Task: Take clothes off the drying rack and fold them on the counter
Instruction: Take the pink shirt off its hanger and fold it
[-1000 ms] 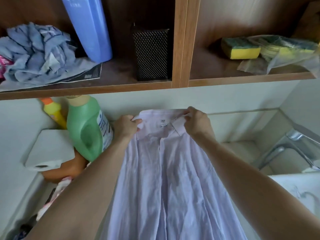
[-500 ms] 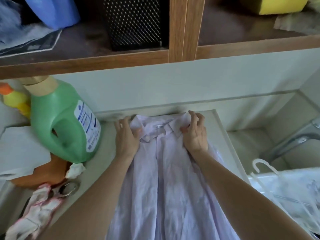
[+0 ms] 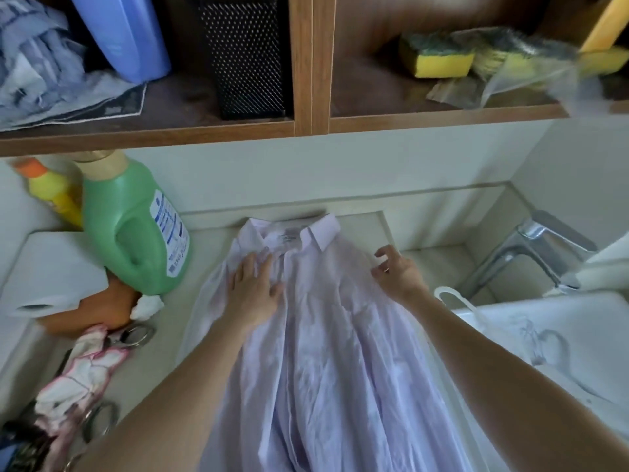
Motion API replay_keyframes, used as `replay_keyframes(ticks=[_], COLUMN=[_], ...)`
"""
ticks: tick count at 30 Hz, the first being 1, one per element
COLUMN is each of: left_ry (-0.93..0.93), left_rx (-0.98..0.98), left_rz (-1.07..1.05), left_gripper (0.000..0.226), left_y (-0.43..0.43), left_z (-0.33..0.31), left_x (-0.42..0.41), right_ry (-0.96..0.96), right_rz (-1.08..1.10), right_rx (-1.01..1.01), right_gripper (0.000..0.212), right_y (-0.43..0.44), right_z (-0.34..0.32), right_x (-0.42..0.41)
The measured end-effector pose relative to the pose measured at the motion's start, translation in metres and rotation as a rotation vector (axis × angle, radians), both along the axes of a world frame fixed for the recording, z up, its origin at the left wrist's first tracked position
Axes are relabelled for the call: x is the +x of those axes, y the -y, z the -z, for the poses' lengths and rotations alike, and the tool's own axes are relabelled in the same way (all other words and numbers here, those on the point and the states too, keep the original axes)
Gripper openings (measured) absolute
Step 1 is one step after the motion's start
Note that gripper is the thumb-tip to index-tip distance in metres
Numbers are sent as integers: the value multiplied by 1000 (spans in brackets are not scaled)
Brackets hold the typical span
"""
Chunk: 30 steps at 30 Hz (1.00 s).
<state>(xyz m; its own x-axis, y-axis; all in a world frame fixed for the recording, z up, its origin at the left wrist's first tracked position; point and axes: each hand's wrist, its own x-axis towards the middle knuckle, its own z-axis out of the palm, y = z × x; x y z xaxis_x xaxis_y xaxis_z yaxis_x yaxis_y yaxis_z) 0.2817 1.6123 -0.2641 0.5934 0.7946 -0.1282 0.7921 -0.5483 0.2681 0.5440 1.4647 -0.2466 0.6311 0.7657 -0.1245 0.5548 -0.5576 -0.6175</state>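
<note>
Shirt (image 3: pixel 340 362) flat on counter (image 3: pixel 170 338), collar (image 3: pixel 323 233) at the far end.
Left hand (image 3: pixel 253 291) spread, palm down on the fabric just below the collar; right hand (image 3: pixel 396 272) pinches the shoulder edge (fingers curled), level with the left.

Pale purple shirt (image 3: pixel 340 335) under the fingers (image 3: pixel 250 267). Left of the fingers, green bottle (image 3: pixel 136 233) with a white and blue label, yellow bottle (image 3: pixel 54 195) with an orange cap. High above the fingers, black dotted box (image 3: pixel 245 56), blue bottle (image 3: pixel 126 32), yellow and green sponge (image 3: pixel 439 59).

One shirt (image 3: pixel 340 352), two hands (image 3: pixel 253 294) (image 3: pixel 398 274), three bottles (image 3: pixel 132 226) (image 3: pixel 54 195) (image 3: pixel 126 32), one faucet (image 3: pixel 531 247).
</note>
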Motion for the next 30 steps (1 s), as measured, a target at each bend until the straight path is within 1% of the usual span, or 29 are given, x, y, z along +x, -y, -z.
replay_keyframes(ticks=[1, 3, 5, 6, 7, 8, 9, 10, 11, 12, 13, 14, 15, 16, 17, 18, 19, 20, 21, 22, 23, 24, 25, 26, 27, 28, 29, 30], left_ry=[85, 157, 120, 79, 27, -24, -75, -121, -157, -196, -234, -257, -269, -254, -234, -180, -83, 54, 213, 353, 427, 436, 409, 377, 384, 425, 501, 618], left_rx=[52, 103, 85, 39, 11, 8, 18, 38, 30, -20, -90, -134, -173, -199, -207, -203, -199, -210, -293, -451, -661, -833, -922, -933, -911, -876, -864, -892], left_rz=[14, 109, 179, 166, 151, 150, 161, 177, 194, 205, 206, 205, 193, 173, 153, 131, 108, 87, 51, 26, 19, 44, 86, 134, 160, 130, 68, 8], left_gripper=[64, 62, 69, 75, 80, 84, 88, 93, 97, 97, 92, 86, 83, 80, 78, 74, 67, 54, 39, 29, 28, 29, 30, 30, 35, 41, 41, 38], left_y=[17, 61, 106, 121, 135, 145, 150, 153, 151, 147, 143, 140, 137, 136, 139, 144, 151, 158, 168, 180, 192, 203, 211, 217, 221, 222, 222, 221], left_z=[-5, -8, -6, -2, 4, 12, 18, 21, 23, 20, 14, 5, -3, -9, -14, -19, -24, -30, -38, -52, -67, -80, -92, -96, -100, -102, -104, -107], left_x=[4, 11, 14, 12, 7, 1, -5, -9, -9, -8, -6, -2, 3, 6, 10, 14, 18, 23, 29, 36, 42, 49, 55, 62, 67, 71, 74, 76], right_ry=[-47, -86, -171, -241, -293, -295, -256, -174, -76, -44, -115, -261, -432, -553, -584, -549, -483, -437, -442, -493, -551, -591, -623, -658, -725, -809, -883, -919], right_rz=[7, -22, -109, -165, -217, -259, -270, -219, -129, 4, 143, 198, 168, 65, -67, -172, -235, -231, -185, -139, -97, -58, -22, -2, 2, -2, -27, -60], right_rx=[-72, -221, -381, -476, -573, -653, -663, -582, -445, -267, -71, 78, 124, 37, -129, -291, -384, -384, -303, -195, -82, 13, 96, 169, 251, 323, 386, 425], right_gripper=[33, 41, 57, 67, 73, 69, 57, 44, 38, 38, 41, 43, 43, 43, 46, 48, 48, 44, 41, 40, 42, 44, 47, 49, 50, 50, 45, 39], right_y=[13, 42, 72, 82, 95, 105, 111, 116, 117, 116, 114, 115, 118, 124, 131, 138, 141, 141, 138, 133, 127, 119, 113, 106, 99, 95, 93, 94], right_z=[-3, -10, -23, -24, -28, -33, -39, -44, -50, -58, -66, -75, -83, -85, -85, -81, -77, -74, -75, -77, -84, -92, -102, -108, -115, -123, -130, -135], right_x=[-3, -7, -17, -20, -23, -23, -20, -15, -8, 0, 8, 14, 15, 14, 10, 6, 2, 0, -1, -1, -3, -3, -5, -5, -7, -8, -7, -5])
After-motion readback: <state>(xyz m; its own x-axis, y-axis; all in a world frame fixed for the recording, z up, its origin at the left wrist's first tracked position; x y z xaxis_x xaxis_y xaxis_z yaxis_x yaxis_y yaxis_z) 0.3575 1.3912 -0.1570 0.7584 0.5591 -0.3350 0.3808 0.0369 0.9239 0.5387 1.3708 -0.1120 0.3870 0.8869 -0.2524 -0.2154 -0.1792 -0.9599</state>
